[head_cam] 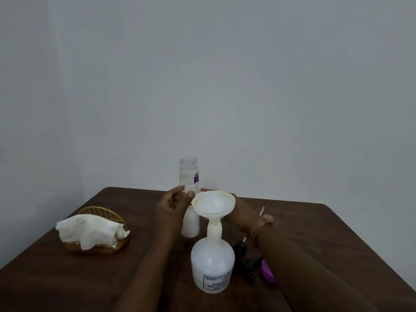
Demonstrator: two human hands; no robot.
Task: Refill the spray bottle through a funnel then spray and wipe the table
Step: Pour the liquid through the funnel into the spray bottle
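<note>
The dark wooden table (304, 224) carries everything. Near its front stands the white spray bottle (212, 262), upright, squat and wide-based, with its trigger head off; it looks like stiff plastic, light while low on liquid, best gripped at the narrow neck. The white funnel (213, 204) sits in that neck, top-heavy and likely to tip if knocked. Just behind, the clear refill bottle (189, 199) stands uncapped, its lower part milky; smooth and probably slippery, it wants a full wrap around the waist. The left hand (172, 206) curls loosely around it, thumb touching. The right hand (238, 212) is mostly hidden behind the funnel, so its hold cannot be told.
</note>
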